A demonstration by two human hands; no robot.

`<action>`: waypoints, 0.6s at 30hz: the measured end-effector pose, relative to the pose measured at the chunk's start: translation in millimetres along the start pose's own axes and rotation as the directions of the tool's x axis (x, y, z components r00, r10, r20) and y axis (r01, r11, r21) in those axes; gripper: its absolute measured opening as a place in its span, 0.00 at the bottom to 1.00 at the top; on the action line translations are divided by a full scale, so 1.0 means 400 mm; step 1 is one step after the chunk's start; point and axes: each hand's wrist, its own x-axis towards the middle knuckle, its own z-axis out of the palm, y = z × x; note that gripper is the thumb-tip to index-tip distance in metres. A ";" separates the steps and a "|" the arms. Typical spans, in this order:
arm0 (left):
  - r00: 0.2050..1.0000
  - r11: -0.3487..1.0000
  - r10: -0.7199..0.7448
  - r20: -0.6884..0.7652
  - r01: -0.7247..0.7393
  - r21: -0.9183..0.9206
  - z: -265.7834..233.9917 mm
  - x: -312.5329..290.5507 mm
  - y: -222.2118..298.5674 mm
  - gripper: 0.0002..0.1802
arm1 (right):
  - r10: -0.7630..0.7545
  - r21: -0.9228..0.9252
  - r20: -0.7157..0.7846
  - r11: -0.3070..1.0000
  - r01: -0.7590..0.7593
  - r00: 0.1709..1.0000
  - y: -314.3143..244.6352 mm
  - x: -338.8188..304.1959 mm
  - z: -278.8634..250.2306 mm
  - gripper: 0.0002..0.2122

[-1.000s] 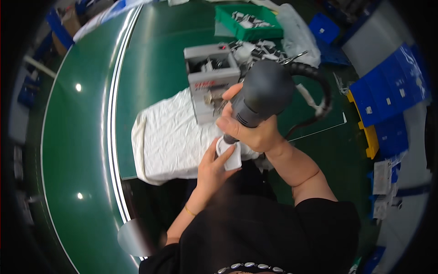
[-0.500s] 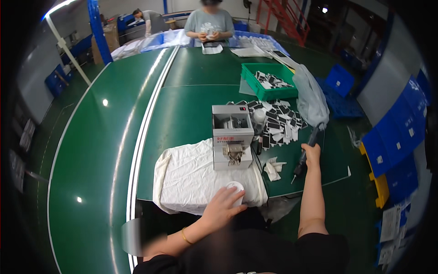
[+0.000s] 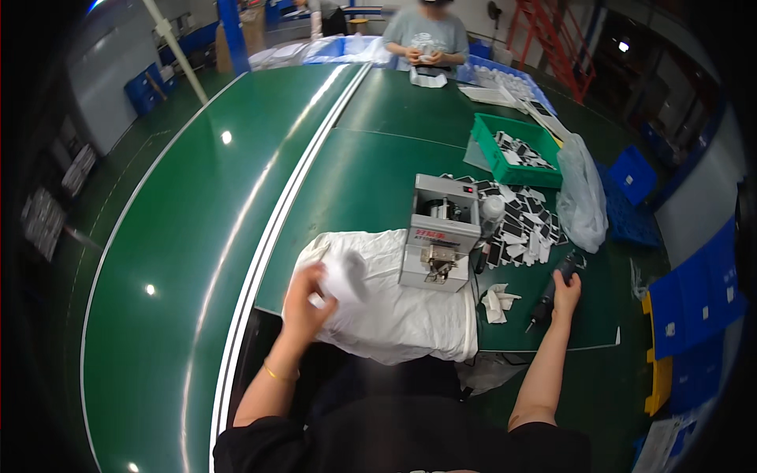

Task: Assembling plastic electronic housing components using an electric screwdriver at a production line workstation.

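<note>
My left hand (image 3: 306,309) is closed on a white rounded object (image 3: 348,274), smeared by motion, above the left part of a white cloth (image 3: 402,335). What kind of object it is cannot be made out. At the right, my right hand (image 3: 566,295) grips a dark electric screwdriver (image 3: 546,299), its thin bit pointing down toward the near table edge. A grey screw feeder machine (image 3: 443,232) stands at the cloth's far right side. Between it and the screwdriver lies a crumpled white tissue (image 3: 498,301).
Small black and white pieces (image 3: 527,225) are heaped behind the screw feeder, beside a green crate (image 3: 487,150) with more of them. A clear plastic bag (image 3: 582,193) lies at the right. Across the green table (image 3: 371,169), another person (image 3: 426,39) handles something white.
My left hand has lifted the white object off the cloth's near edge and moved left with it. My right hand still holds the screwdriver, now lower on the table. The view has shifted.
</note>
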 end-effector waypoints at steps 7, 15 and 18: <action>0.742 0.839 -0.159 -0.651 0.449 0.307 -0.257 0.207 -0.410 0.24 | -0.213 -0.062 -0.025 0.976 0.211 0.977 -0.127 -0.082 -0.001 0.22; 0.672 0.585 -0.335 -0.661 0.698 0.413 -0.259 0.258 -0.383 0.27 | -0.294 0.037 0.227 0.955 0.293 0.929 -0.318 -0.309 0.091 0.16; 0.720 0.598 -0.273 -0.638 0.646 0.474 -0.267 0.235 -0.405 0.34 | -0.393 0.088 0.382 0.916 0.390 0.837 -0.334 -0.404 0.149 0.12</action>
